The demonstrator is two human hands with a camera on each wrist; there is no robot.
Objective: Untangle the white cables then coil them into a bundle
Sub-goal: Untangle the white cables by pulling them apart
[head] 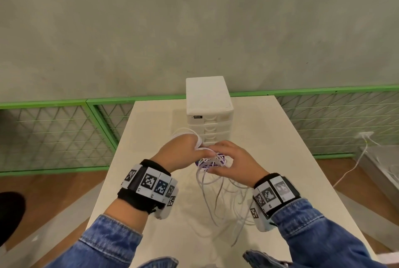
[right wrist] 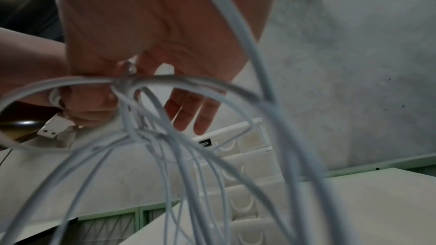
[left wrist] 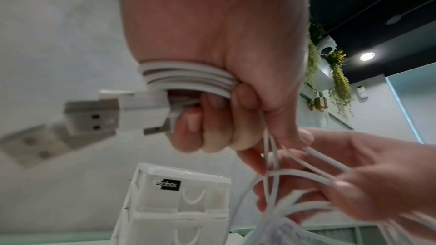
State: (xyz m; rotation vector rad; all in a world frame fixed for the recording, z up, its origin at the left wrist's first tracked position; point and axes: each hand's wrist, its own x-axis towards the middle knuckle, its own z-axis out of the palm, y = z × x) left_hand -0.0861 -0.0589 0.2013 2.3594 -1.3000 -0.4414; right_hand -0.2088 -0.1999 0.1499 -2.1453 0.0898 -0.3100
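Observation:
Several white cables (head: 216, 190) hang in tangled loops from between my hands down to the table (head: 269, 138). My left hand (head: 185, 151) is a fist gripping a few coiled turns of cable (left wrist: 188, 77). White USB plugs (left wrist: 94, 116) stick out beside its curled fingers. Just to its right, my right hand (head: 226, 159) pinches the loose strands (right wrist: 188, 156) between thumb and forefinger. Its other fingers (right wrist: 195, 116) are straight. In the right wrist view the blurred strands fan down in front of the palm.
A white stack of small drawers (head: 208, 103) stands on the table just beyond my hands. A purple round object (head: 210, 163) shows under the cables. A green mesh fence (head: 54, 134) runs behind the table. A separate white cord (head: 354, 166) lies on the floor at right.

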